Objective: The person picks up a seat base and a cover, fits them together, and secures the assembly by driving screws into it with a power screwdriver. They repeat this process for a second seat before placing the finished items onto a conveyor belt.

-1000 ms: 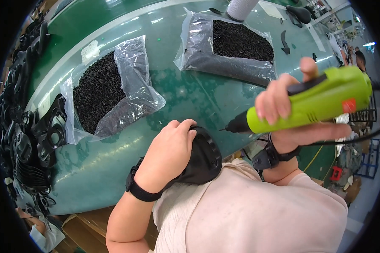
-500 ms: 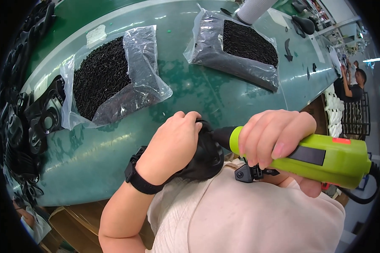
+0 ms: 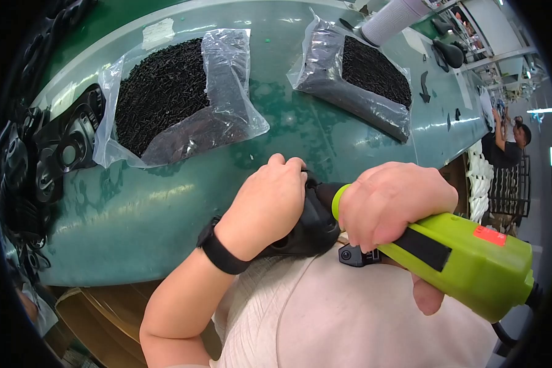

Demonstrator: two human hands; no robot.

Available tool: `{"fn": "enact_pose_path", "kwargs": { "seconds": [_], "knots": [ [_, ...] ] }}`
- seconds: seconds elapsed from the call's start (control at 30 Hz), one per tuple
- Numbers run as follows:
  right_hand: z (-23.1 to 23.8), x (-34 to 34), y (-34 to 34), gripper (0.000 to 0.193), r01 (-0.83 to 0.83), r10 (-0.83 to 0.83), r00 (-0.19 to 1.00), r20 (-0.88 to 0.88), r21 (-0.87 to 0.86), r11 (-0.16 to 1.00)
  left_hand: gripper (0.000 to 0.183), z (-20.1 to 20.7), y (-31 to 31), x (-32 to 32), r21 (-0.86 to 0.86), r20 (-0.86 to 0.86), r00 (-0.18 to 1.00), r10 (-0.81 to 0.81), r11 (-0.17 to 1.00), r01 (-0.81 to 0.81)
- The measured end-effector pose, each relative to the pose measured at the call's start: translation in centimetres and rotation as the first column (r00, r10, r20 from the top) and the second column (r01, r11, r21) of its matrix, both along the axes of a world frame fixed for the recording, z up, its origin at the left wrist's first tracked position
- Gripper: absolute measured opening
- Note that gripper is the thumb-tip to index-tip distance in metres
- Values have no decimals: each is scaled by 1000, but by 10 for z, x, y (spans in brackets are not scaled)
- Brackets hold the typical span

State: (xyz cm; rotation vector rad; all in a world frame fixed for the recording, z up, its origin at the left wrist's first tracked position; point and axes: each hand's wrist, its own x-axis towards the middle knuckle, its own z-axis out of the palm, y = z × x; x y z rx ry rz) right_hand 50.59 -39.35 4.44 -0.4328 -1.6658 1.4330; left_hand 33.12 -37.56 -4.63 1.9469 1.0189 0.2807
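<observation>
My left hand (image 3: 267, 205) is closed over a glossy black moulded part (image 3: 318, 230), perhaps a bicycle saddle, held against my front at the table edge. Its underside and much of its outline are hidden. Wrapped round the front of a lime-green corded electric screwdriver (image 3: 478, 267) is my right hand (image 3: 398, 202). The tool's dark nose points left and meets the black part; the bit's tip is out of sight. Beyond my hands lie two open clear plastic bags of small black screws, a left bag (image 3: 230, 73) and a right bag (image 3: 322, 55).
Black moulded parts (image 3: 70, 150) are heaped along the left of the green table (image 3: 141, 221). A pale cylinder (image 3: 392, 21) stands behind the right bag. Black saddles (image 3: 449, 54) and loose black pieces (image 3: 424, 86) lie at the far right. Another person (image 3: 509, 144) is in the background.
The screwdriver's rear end has swung down and toward me, and my right hand has turned with it. My left hand and the black part have shifted slightly right in view.
</observation>
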Motion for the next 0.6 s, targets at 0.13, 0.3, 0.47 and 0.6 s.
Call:
{"fn": "enact_pose_path", "kwargs": {
  "seconds": [0.13, 0.3, 0.47, 0.6],
  "knots": [
    [3, -3, 8, 47, -46, 54, 985, 163, -55, 997, 26, -7, -7, -1, -32, 40, 996, 84, 996, -83],
    [4, 7, 18, 73, -171, 149, 948, 280, 57, 984, 26, -10, -10, -4, -30, 72, 992, 101, 995, -99],
    [0, 3, -2, 79, 126, -115, 990, 85, -139, 982, 21, -7, -13, 1, 76, 122, 990, 72, 994, -82],
    [9, 8, -2, 79, 132, -111, 936, 334, -43, 990, 22, -10, -15, 2, 72, 149, 985, 93, 992, -104]
  ]
}}
